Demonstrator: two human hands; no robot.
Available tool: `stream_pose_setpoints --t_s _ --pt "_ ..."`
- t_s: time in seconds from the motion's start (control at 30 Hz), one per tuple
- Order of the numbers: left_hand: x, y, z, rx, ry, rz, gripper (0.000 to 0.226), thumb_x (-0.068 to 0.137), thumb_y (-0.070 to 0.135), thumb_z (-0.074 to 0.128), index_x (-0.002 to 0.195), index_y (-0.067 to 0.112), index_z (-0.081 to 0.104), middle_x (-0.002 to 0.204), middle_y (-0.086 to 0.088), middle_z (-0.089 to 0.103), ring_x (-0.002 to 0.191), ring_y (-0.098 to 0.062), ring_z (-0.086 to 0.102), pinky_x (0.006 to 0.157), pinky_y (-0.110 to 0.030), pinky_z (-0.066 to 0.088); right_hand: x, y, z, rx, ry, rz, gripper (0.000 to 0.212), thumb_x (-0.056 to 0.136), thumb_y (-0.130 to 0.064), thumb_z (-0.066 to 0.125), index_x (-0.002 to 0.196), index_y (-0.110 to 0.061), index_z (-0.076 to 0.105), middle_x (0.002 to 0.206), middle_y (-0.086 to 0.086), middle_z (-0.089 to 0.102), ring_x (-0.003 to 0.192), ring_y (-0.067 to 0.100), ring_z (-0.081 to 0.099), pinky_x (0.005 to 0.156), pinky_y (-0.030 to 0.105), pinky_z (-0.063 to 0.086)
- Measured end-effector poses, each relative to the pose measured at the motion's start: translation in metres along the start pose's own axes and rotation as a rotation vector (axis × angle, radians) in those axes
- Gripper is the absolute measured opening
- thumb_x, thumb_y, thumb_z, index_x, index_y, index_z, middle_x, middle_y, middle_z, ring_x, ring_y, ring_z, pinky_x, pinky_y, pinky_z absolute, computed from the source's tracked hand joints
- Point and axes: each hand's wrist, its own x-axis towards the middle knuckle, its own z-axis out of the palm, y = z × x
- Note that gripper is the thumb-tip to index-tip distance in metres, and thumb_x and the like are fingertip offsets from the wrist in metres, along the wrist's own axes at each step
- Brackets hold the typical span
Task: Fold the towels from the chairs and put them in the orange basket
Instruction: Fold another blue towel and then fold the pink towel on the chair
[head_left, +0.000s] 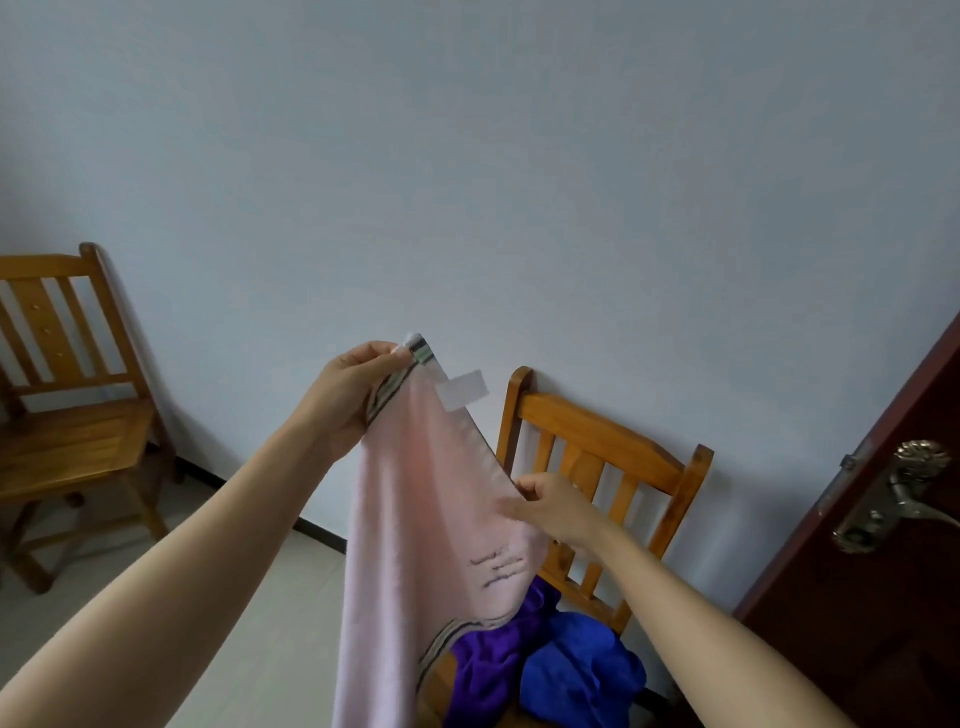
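Both forearms reach up from the bottom edge, bare. I see my left hand (343, 395) raised, thumb and fingers pinching the top corner of the pink towel (415, 519) at its striped border. A white label (462, 389) sticks out just below that corner. My right hand (550, 506) sits lower on the towel's right edge, thumb and fingers closed on the cloth, though the fingertips are blurred. The towel hangs long between the hands and runs out of frame at the bottom. A striped band crosses it low down, with some dark stitching above that.

Behind it stands a wooden chair (597, 441) against the wall (467, 156). On its seat lie a purple towel (493, 660) and a blue towel (582, 670), crumpled and touching. A second chair (62, 415) stands well apart at left. At right, a dark door (857, 623) with a metal handle (893, 493).
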Motion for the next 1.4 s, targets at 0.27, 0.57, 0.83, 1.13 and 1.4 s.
stream_pose_setpoints --t_s 0.27,0.57,0.83,1.13,1.4 --pt "0.001 0.021 -0.028 -0.061 0.123 0.113 0.037 0.091 0.013 0.054 0.057 0.022 0.064 0.059 0.007 0.063 0.053 -0.008 0.056 0.051 -0.018 0.046 -0.006 0.014 -0.041 -0.076 0.071 0.098 0.024 0.085 -0.029 0.064 0.077 -0.007 0.058 0.073 0.008 0.053 0.07 0.019 0.048 0.066 0.031 0.037" --pt "-0.004 0.046 -0.053 0.16 0.301 0.348 0.019 0.089 0.011 0.061 0.072 0.019 0.058 0.058 0.011 0.065 0.054 -0.006 0.057 0.052 -0.02 0.044 0.009 -0.06 -0.093 -0.054 0.638 -0.277 0.001 0.086 -0.009 0.063 0.087 -0.009 0.064 0.074 0.002 0.06 0.066 -0.001 0.053 0.058 0.004 0.038" --pt "-0.001 0.063 -0.061 0.187 0.387 0.423 0.019 0.089 0.014 0.061 0.072 0.021 0.056 0.059 0.01 0.067 0.055 -0.009 0.058 0.055 -0.023 0.045 0.023 -0.114 -0.109 0.073 0.868 -0.363 0.016 0.08 -0.015 0.071 0.068 -0.011 0.061 0.06 -0.004 0.05 0.057 0.006 0.044 0.054 0.015 0.035" --pt "0.024 0.057 -0.084 0.141 0.465 0.285 0.017 0.091 0.012 0.057 0.075 0.018 0.055 0.072 0.002 0.061 0.061 -0.012 0.054 0.065 -0.023 0.048 0.083 -0.112 -0.1 0.167 0.523 -0.066 0.021 0.085 -0.009 0.065 0.066 -0.011 0.057 0.067 0.003 0.055 0.059 0.013 0.052 0.057 0.022 0.045" --pt "0.028 0.055 -0.102 0.068 0.483 0.335 0.017 0.092 0.015 0.056 0.076 0.02 0.054 0.077 0.003 0.062 0.07 -0.013 0.058 0.071 -0.026 0.049 0.127 -0.139 -0.097 0.293 0.484 -0.126 0.02 0.09 -0.013 0.059 0.07 -0.018 0.055 0.068 -0.001 0.054 0.058 0.008 0.051 0.058 0.021 0.045"
